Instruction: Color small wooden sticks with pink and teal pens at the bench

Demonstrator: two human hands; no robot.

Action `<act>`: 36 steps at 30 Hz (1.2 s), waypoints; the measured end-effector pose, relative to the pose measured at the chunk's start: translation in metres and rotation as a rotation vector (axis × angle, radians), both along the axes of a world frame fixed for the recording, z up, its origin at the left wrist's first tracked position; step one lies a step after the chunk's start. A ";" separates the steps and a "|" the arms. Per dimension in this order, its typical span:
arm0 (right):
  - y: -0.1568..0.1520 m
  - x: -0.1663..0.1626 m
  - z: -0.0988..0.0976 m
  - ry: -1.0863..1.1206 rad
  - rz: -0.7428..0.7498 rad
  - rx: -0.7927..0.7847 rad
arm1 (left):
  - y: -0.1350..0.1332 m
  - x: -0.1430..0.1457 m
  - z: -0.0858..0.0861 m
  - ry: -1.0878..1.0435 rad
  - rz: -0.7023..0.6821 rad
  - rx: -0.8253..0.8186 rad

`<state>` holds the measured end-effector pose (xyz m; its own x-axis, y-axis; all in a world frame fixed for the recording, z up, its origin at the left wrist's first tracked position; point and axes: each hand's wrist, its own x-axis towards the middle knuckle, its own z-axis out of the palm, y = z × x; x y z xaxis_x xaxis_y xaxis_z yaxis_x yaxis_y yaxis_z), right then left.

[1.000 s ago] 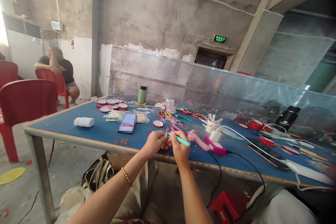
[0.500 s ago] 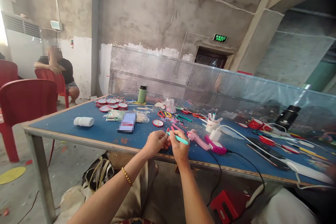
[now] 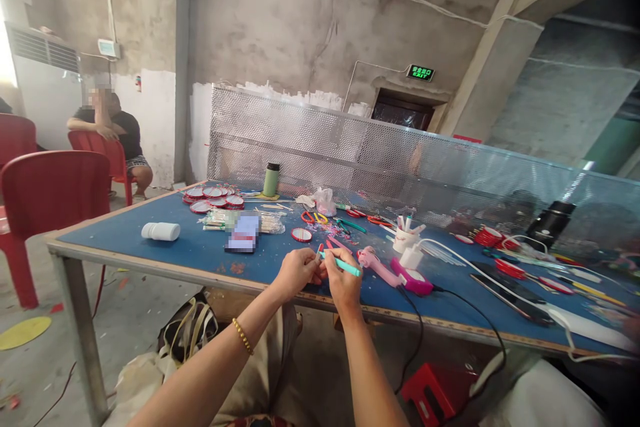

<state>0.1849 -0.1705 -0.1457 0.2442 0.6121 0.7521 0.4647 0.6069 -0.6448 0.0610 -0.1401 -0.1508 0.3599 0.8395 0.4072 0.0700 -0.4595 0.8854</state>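
Note:
Both hands meet over the near edge of a blue-topped table [image 3: 150, 247]. My right hand [image 3: 344, 282] grips a teal pen-like tool [image 3: 345, 265], its tip pointing left toward my left hand. My left hand [image 3: 297, 271] is closed, pinching a small red piece [image 3: 319, 251] that I cannot make out well. A gold bracelet [image 3: 242, 337] sits on my left wrist. Just right of my hands lies a pink glue gun [image 3: 397, 271] with a black cable.
Round red-rimmed discs [image 3: 213, 199], a white bottle [image 3: 161, 231], a green flask [image 3: 271, 180], scissors [image 3: 313, 217] and a white cup of pens [image 3: 403, 238] lie on the table. A perforated metal screen [image 3: 350, 147] stands behind. Red chairs [image 3: 50, 193] and a seated person [image 3: 113, 130] are at left.
Both hands stay together at the table edge; the teal tool has shifted only slightly. Nothing else has moved.

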 end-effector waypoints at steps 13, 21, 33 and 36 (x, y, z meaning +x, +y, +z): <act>-0.001 0.001 0.000 -0.030 -0.013 0.018 | -0.001 0.000 0.000 -0.064 -0.027 -0.046; 0.000 0.002 -0.002 -0.039 -0.001 -0.003 | -0.002 0.001 0.002 -0.076 -0.028 -0.066; 0.002 0.003 -0.003 -0.045 -0.007 0.005 | -0.004 0.001 0.004 -0.042 -0.001 -0.050; 0.002 0.003 -0.003 -0.041 0.000 -0.004 | -0.004 0.000 0.004 -0.055 -0.011 -0.055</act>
